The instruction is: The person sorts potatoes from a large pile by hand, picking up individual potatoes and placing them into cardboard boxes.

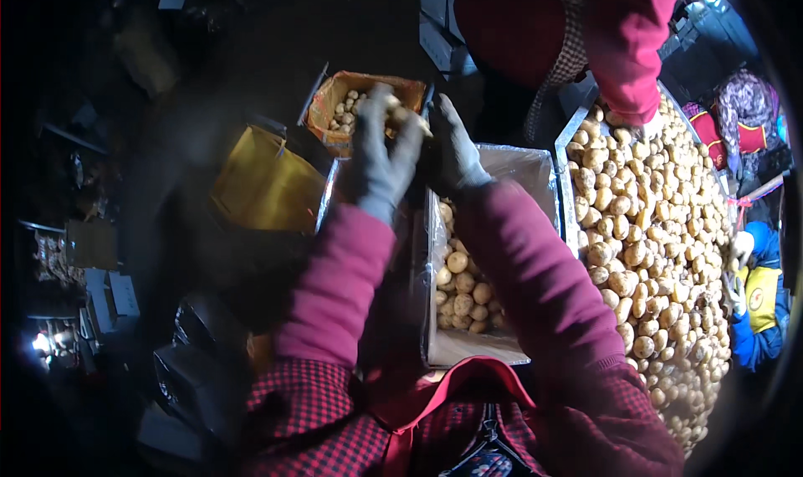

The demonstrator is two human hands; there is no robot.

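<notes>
My left hand (382, 154), in a grey work glove, is raised over the near side of an orange-lined bin (326, 103). Blurred potatoes (404, 118) show between its fingers and thumb; whether they are gripped or loose is unclear. To the right, my right hand (461, 147), gloved too, has extended fingers and nothing visibly held. Smaller potatoes (344, 114) lie inside the orange-lined bin. Below my right forearm, a plastic-lined box (524, 163) holds more potatoes (463, 282), partly hidden by the sleeve.
A large heap of potatoes (633, 226) fills a metal-edged table (568, 219) on the right. Another person's red sleeve (627, 81) reaches onto it. More people (762, 289) work along its far side. A yellow bag (270, 185) stands left of the bin; wrapped boxes (194, 376) sit lower left.
</notes>
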